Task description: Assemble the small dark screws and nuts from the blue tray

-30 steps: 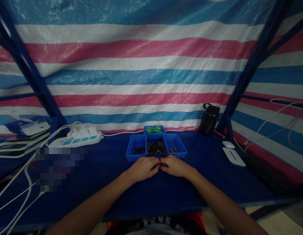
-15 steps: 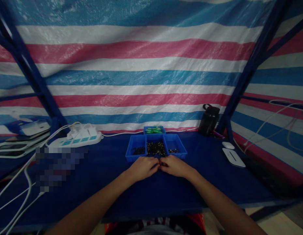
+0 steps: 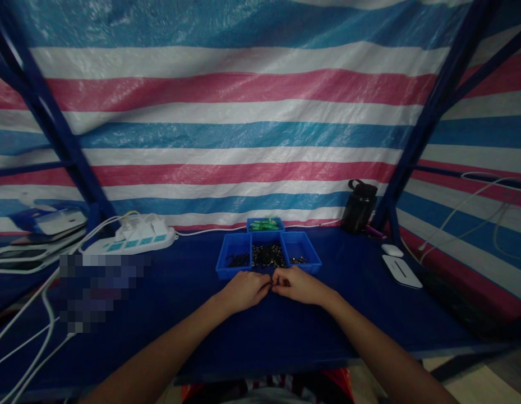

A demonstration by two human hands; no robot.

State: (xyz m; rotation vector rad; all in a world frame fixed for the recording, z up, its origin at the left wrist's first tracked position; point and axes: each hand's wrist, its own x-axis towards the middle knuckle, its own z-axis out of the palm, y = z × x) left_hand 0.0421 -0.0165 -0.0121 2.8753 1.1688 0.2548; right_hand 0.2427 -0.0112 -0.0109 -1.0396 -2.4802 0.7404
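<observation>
My left hand and my right hand meet fingertip to fingertip just in front of the blue trays. Both are closed in a pinch; whatever lies between the fingers is too small or hidden to name. Right behind them stand three blue compartments. Black slim pieces lie in the left tray, a heap of small black and metallic parts fills the middle one, and a few small shiny parts sit at the front of the right tray. Farther back, another blue tray holds green pieces.
A white power strip with plugs and cables lies left on the blue table. Stacked devices stand at far left. A black bottle is back right, near a white flat box and a small white case.
My fingertips have shifted slightly, with a little more gap showing between the two hands. The trays and their contents look the same.
</observation>
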